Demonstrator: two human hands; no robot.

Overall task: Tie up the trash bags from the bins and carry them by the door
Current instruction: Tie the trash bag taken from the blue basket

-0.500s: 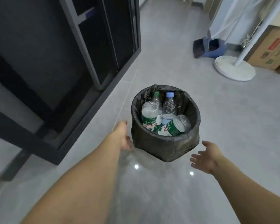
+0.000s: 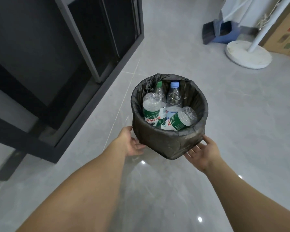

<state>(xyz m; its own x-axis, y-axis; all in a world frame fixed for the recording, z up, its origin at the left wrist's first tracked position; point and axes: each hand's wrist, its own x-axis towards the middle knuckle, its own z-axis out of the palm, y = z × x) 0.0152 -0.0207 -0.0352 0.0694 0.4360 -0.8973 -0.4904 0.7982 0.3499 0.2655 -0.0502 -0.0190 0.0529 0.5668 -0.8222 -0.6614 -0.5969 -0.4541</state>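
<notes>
Black plastic of the trash bag [image 2: 167,144] is flanked by both hands at the bin's [image 2: 170,149] near lower wall. No grip is made by either hand. The left hand [image 2: 130,143] is held open, palm turned toward the bin's left side, thumb up near the folded-over bag, fingers extended just beside the base; actual contact cannot be confirmed. The right hand [image 2: 202,152] is likewise held open, palm up, fingers spread at the lower right of the bin, fingertips just at the bag's surface; touch cannot be told for certain.

The bin is seen standing on the grey tiled floor [image 2: 233,114], lined with the bag, whose edge is folded down over the rim and outer wall. Four plastic bottles are held inside: one with a green cap [image 2: 159,84] upright at the back left, one with a blue cap [image 2: 174,84] upright beside it, a green-labelled bottle [image 2: 151,108] bottom-up at the left, and another green-labelled bottle [image 2: 179,119] laid tilted at the front right.

A dark cabinet frame [image 2: 84,52] is noted to the left of the bin. Well apart at the upper right, a white round stand base [image 2: 248,54], a blue dustpan [image 2: 224,33] with a dark brush, and a cardboard box [image 2: 285,36] are recorded.
</notes>
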